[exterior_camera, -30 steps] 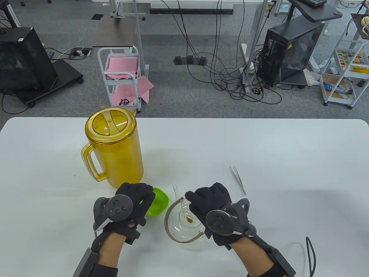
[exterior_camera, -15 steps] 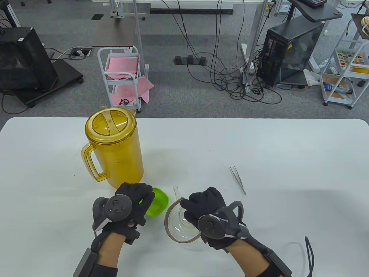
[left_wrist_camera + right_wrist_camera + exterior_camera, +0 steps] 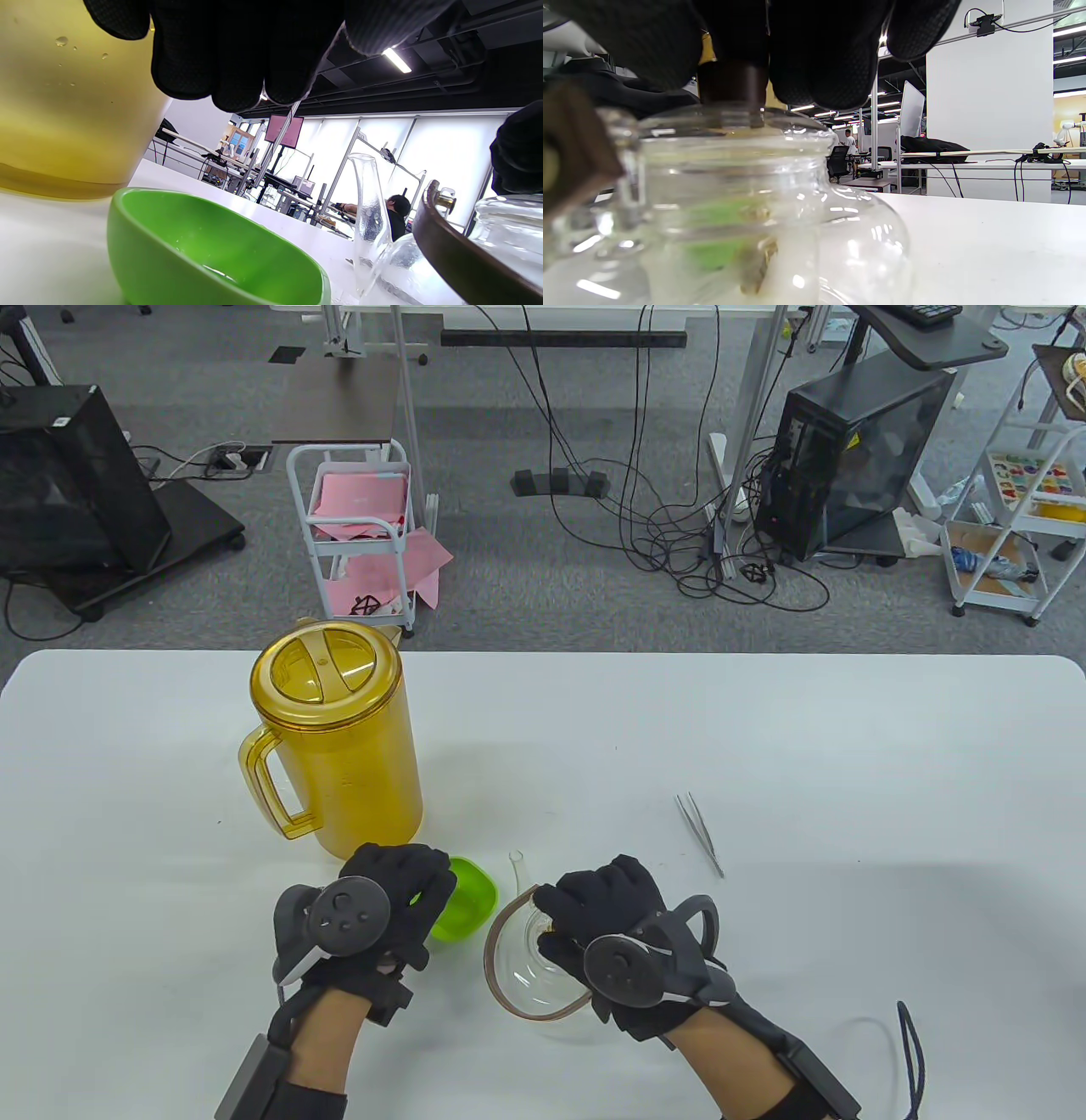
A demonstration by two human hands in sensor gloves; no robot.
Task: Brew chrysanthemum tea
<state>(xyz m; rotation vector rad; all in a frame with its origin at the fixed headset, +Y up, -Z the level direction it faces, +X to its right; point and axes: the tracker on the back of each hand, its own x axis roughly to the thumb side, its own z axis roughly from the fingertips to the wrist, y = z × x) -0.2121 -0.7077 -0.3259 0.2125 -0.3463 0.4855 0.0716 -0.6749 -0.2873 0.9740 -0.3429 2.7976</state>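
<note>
A glass teapot [image 3: 519, 980] with a brown hoop handle [image 3: 490, 952] stands near the table's front edge, its spout [image 3: 517, 865] pointing away. My right hand [image 3: 564, 909] is over its mouth. In the right wrist view its fingers pinch the dark knob of the lid [image 3: 731, 87], which sits on the teapot [image 3: 734, 199]. Brownish flower bits [image 3: 757, 258] lie inside. A small green bowl [image 3: 468, 899] sits just left of the teapot. My left hand [image 3: 411, 886] hovers at its left rim, fingers loosely curled, holding nothing. An amber pitcher [image 3: 339, 746] stands behind it.
Metal tweezers [image 3: 700, 831] lie on the white table [image 3: 806, 746] to the right of the teapot. The pitcher's wall [image 3: 63, 106] is close behind my left fingers. The bowl [image 3: 203, 250] looks nearly empty inside.
My right hand has moved left and toward me, settling over the teapot's mouth and covering the flowers seen earlier. The left hand has stayed still.
</note>
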